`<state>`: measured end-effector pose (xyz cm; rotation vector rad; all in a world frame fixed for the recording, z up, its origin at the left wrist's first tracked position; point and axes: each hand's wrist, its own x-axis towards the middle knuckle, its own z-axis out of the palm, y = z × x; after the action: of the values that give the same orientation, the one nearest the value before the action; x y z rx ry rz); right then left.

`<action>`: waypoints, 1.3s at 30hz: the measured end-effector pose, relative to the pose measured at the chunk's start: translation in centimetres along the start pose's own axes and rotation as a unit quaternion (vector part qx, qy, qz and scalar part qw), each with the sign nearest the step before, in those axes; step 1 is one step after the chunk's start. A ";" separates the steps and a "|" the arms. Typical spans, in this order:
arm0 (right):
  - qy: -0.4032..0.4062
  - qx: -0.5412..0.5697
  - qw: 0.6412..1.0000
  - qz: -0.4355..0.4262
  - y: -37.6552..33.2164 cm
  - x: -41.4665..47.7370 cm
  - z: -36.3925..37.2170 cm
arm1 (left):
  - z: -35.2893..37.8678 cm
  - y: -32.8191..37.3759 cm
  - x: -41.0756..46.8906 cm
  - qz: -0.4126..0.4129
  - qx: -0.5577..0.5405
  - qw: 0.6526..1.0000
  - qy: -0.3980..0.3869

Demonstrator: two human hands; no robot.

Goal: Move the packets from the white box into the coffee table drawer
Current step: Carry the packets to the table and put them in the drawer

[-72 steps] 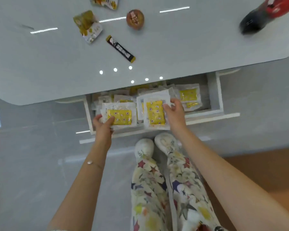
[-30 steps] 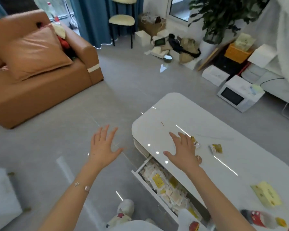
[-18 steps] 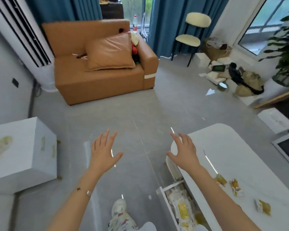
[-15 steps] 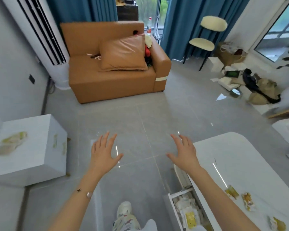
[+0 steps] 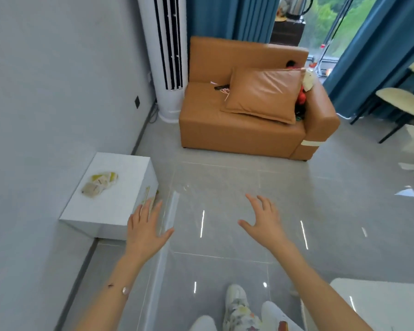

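The white box stands on the floor at the left, against the wall. The packets lie in a small loose heap on its top face, at the left edge, about midway along it. A thin yellow strip shows at the box's right wall; it is too blurred to identify.

The left hand is held out flat, fingers straight and spread, empty. Its fingertips overlap the near right corner of the box in this view; contact cannot be confirmed. The heap lies well apart from it, across the top face.

The right hand is held over bare floor, fingers spread wide and slightly bent, empty, well apart from the box.

Behind stands a sofa with a cushion. A corner of the coffee table shows at the lower right; the drawer is not in view.

Step in hand, as judged: approach to the box for a pick-up, both hands unloaded. Packets lie on the box, so the task is not complete.

The next move calls for carrying the left hand up and left over the top face to the heap. Flat packets on a smooth face offer little to grip, so gather them with both hands to avoid drops. Then turn right toward the coffee table.
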<state>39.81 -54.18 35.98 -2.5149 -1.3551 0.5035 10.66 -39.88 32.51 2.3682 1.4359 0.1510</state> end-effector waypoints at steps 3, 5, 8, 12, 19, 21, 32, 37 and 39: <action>-0.005 -0.007 0.999 -0.038 -2.5 4.6 0.3 | -0.6 -2.2 1.5 -0.050 -0.024 0.998 0.020; -0.014 -0.004 0.998 -0.063 -4.1 7.9 0.5 | -1.0 -3.5 2.8 -0.082 -0.030 0.996 0.031; -0.031 0.004 0.995 -0.097 -6.4 12.9 1.0 | -1.5 -5.2 5.1 -0.129 -0.036 0.990 0.049; -0.056 -0.002 0.987 -0.149 -9.4 20.1 1.3 | -1.9 -6.9 8.8 -0.200 -0.036 0.977 0.065; -0.117 -0.032 0.962 -0.243 -15.3 32.6 0.8 | -2.0 -8.2 13.5 -0.346 -0.061 0.931 0.098; -0.137 -0.039 0.952 -0.271 -17.3 35.8 1.2 | -2.0 -8.4 14.0 -0.380 -0.063 0.916 0.114; -0.254 -0.051 0.886 -0.384 -30.4 42.4 8.5 | 0.3 -13.7 14.2 -0.531 -0.111 0.830 0.127; -0.270 -0.066 0.874 -0.399 -35.5 45.2 12.7 | 1.0 -19.2 17.1 -0.565 -0.148 0.803 0.118; -0.275 -0.068 0.873 -0.396 -37.7 46.2 13.8 | 1.1 -21.1 18.8 -0.574 -0.174 0.792 0.114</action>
<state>29.28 5.67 28.68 -1.6756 -2.5046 0.9768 2.25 -15.00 22.01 0.9047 2.4226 0.3287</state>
